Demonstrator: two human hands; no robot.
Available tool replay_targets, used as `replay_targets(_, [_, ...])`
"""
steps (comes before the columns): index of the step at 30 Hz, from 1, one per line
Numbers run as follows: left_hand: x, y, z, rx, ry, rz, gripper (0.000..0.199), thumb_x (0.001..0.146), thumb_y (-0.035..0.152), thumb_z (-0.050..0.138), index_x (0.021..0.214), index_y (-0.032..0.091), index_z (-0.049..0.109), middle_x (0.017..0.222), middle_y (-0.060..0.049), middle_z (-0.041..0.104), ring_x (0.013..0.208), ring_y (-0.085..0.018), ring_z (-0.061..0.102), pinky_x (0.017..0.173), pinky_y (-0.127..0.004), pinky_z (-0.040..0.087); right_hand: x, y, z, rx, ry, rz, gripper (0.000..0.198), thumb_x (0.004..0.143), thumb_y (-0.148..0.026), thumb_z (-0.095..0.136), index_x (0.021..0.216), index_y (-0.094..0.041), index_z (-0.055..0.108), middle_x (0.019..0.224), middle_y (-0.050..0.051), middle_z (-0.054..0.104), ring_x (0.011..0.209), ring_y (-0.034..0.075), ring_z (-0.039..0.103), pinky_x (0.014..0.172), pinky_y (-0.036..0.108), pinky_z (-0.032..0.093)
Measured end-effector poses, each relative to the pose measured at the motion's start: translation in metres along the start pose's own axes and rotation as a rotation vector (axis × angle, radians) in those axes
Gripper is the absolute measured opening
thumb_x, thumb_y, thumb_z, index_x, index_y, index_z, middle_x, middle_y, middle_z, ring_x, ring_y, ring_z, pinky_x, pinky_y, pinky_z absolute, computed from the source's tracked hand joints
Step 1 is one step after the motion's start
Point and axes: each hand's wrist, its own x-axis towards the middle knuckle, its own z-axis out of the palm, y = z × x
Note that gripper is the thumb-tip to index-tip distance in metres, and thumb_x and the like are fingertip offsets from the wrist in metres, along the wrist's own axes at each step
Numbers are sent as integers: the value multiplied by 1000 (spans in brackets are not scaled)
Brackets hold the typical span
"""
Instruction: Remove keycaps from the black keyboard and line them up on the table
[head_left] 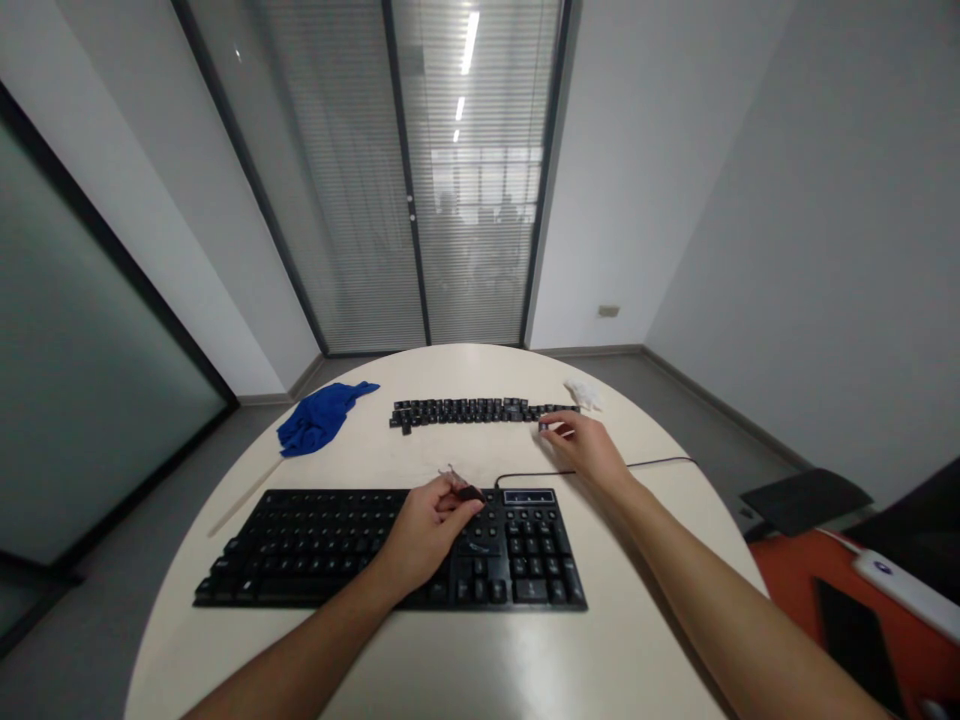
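My left hand (427, 525) is closed over the right part of a black keyboard (322, 540). Between its fingers is a wire keycap puller (471, 493) with a dark handle, its thin wire ends pointing away from me. Farther out, my right hand (581, 445) pinches a small dark keycap (543, 427) by the right part of the loose keycaps (457, 410). These black keycaps lie in several rows on the white table (517, 660). Whether the pinched keycap touches the table I cannot tell.
A crumpled blue cloth (319, 418) lies at the left, beside a pale stick (244, 497). White crumpled material (583, 394) sits at the back right. The keyboard's cable (645, 464) runs off the right edge. An orange chair (795, 580) holds a white power strip (907, 590) and a dark phone-like slab (859, 640).
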Motion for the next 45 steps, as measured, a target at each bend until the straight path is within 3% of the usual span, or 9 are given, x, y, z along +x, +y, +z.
replay_targets(3, [0, 0, 0, 11, -12, -2, 16, 82, 28, 66, 90, 14, 65, 90, -7, 73, 86, -20, 70, 77, -29, 54, 5, 13, -5, -98, 71, 34, 25, 83, -33, 61, 103, -21, 72, 93, 7, 73, 77, 19, 65, 72, 29, 47])
replay_targets(12, [-1, 2, 1, 12, -11, -3, 17, 81, 29, 67, 89, 14, 65, 90, -8, 74, 86, -21, 70, 77, -30, 54, 14, 27, 1, -238, 85, 194, 25, 81, -34, 63, 102, -24, 73, 84, 4, 74, 76, 20, 66, 67, 28, 44])
replay_targets(22, [-2, 1, 0, 25, -15, -1, 17, 81, 30, 67, 90, 15, 65, 88, -7, 74, 83, -21, 70, 75, -30, 54, 13, 21, 6, -278, 86, 186, 29, 84, -33, 59, 111, -26, 68, 97, 4, 75, 86, 21, 68, 72, 28, 45])
replay_targets(30, [-2, 2, 1, 26, -17, -9, 17, 81, 29, 67, 89, 14, 64, 87, -7, 73, 82, -20, 69, 74, -29, 53, 6, 16, 0, -332, 56, 201, 22, 84, -37, 59, 98, -24, 72, 91, 5, 75, 84, 22, 67, 67, 28, 43])
replay_targets(45, [-2, 1, 1, 28, -7, -5, 17, 80, 30, 68, 88, 15, 65, 87, -6, 74, 82, -20, 70, 74, -29, 53, 5, 11, 1, -401, 15, 169, 28, 90, -39, 52, 104, -27, 74, 101, 6, 75, 89, 24, 67, 68, 29, 45])
